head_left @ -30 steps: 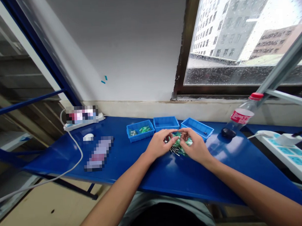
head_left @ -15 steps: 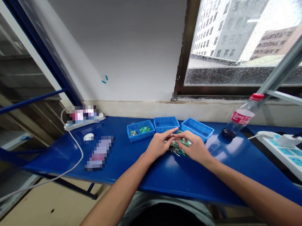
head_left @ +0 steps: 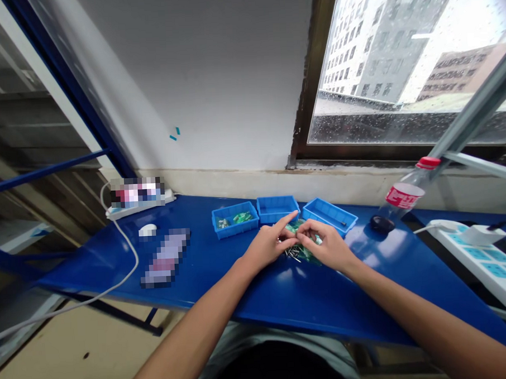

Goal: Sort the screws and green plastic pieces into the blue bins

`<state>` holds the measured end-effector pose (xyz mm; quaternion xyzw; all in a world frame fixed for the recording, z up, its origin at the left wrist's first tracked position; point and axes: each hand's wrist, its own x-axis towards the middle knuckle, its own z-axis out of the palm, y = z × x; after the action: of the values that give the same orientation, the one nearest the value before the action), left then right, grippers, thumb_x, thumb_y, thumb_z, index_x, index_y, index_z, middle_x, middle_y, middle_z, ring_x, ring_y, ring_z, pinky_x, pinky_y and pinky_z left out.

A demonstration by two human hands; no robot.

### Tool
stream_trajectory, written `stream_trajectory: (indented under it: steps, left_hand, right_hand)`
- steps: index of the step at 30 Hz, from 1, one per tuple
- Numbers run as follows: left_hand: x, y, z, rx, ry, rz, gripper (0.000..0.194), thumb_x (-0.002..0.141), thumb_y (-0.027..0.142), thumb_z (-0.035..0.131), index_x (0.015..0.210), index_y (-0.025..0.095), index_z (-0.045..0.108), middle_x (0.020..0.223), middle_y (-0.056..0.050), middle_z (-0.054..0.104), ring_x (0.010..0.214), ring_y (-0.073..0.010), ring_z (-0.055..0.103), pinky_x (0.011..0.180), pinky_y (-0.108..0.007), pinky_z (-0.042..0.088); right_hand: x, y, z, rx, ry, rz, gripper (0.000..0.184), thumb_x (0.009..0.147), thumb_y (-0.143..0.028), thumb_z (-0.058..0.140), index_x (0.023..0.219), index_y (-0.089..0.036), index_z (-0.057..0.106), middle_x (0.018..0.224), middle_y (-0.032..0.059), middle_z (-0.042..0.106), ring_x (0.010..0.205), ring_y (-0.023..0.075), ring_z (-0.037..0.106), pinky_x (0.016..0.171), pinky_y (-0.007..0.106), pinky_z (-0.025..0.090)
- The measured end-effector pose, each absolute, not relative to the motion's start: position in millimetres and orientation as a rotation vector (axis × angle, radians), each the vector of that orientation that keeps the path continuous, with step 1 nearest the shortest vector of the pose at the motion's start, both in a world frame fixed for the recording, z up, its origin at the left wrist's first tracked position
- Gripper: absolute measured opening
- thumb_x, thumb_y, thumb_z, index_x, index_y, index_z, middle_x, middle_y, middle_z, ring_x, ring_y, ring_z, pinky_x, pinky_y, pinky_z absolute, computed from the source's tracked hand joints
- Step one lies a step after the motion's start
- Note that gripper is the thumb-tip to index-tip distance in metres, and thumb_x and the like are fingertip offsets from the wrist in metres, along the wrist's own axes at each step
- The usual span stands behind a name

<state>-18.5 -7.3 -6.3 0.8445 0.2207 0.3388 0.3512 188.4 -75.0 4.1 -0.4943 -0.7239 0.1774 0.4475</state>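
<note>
My left hand [head_left: 266,246] and my right hand [head_left: 324,243] meet fingertip to fingertip over the blue table. The left index finger stretches out while its thumb and other fingers close toward the right fingertips. On the right, thumb and index finger are pinched together. Whatever sits between the fingertips is too small and covered to make out. Beneath the hands lies a heap of thin, shiny metal pieces [head_left: 293,253], partly hidden. Green pieces [head_left: 309,254], perhaps in clear plastic, lie beside it under my right hand.
Behind the hands stand a left blue bin [head_left: 237,230] with green and metal pieces, a middle blue bin [head_left: 278,217], and a right blue bin [head_left: 327,222] with a small dark piece. A bottle [head_left: 405,195] and a power strip [head_left: 482,257] are at right; a white mouse [head_left: 148,230] is at left.
The right fingertips have shifted slightly and closed up against the left thumb. A small dark piece between the fingertips earlier is now hidden. The bins have not moved.
</note>
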Motion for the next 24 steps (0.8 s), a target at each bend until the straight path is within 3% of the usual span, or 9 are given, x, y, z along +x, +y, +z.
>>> stream_trajectory:
  steps: [6,11,20,24]
  left_hand:
    - [-19.2,-7.6,-6.1,2.231,0.547,0.857,0.075,0.093,0.021,0.073,0.162,0.027,0.044,0.105,-0.002,0.083,0.087,-0.0171,0.077,0.083,-0.025,0.058]
    - [-16.3,-5.9,-3.9,2.196,0.56,1.006,0.061,0.098,0.028,0.07,0.155,0.024,0.052,0.102,-0.003,0.081,0.085,-0.0167,0.075,0.083,-0.027,0.059]
    - [-14.5,-7.6,3.7,1.907,0.592,1.128,0.061,0.092,0.023,0.076,0.15,0.02,0.057,0.105,-0.007,0.082,0.094,-0.0199,0.078,0.091,-0.033,0.061]
    - [-12.0,-7.5,3.8,1.966,0.677,1.13,0.032,0.092,0.032,0.079,0.121,0.019,0.078,0.111,-0.008,0.082,0.098,-0.0221,0.078,0.089,-0.032,0.061]
  right_hand:
    - [185.6,-76.9,5.4,-1.218,-1.811,0.457,0.008,0.093,-0.028,0.066,0.087,-0.023,0.067,0.077,0.0002,0.067,0.067,0.0175,0.057,0.064,0.032,0.045]
    - [187.1,-75.3,3.5,-1.257,-1.721,0.397,0.008,0.093,-0.025,0.061,0.086,-0.023,0.064,0.076,-0.0005,0.064,0.068,0.0179,0.057,0.067,0.032,0.046]
    - [188.2,-73.8,-1.0,-1.264,-1.819,0.295,0.014,0.097,-0.032,0.063,0.098,-0.023,0.073,0.083,0.0034,0.07,0.073,0.0205,0.062,0.069,0.033,0.049]
    - [186.5,-74.1,-2.1,-1.283,-1.795,0.283,0.017,0.099,-0.032,0.062,0.099,-0.022,0.075,0.081,0.0033,0.07,0.07,0.0195,0.061,0.068,0.032,0.049]
